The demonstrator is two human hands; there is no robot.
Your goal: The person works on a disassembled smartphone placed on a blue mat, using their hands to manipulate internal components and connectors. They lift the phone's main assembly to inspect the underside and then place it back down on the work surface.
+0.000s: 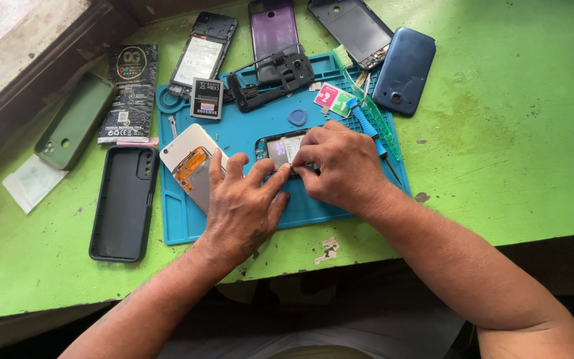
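Green-painted workbench (499,166) bearing blue repair mat (187,219), black phone case (124,203), opened phone (280,147) mid-mat under left hand (244,203) pressed flat and right hand (343,166) pinching a part too hidden to name, blue screwdriver (367,126) alongside; likely risk: slip tearing a flex.

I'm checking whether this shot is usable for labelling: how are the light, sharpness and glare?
Head view: even daylight, soft shadows under the left hand and right hand; the opened phone on the blue mat is sharp but half hidden by fingers; mild sheen on the purple phone back; the top left corner is washed out; edges bend slightly.
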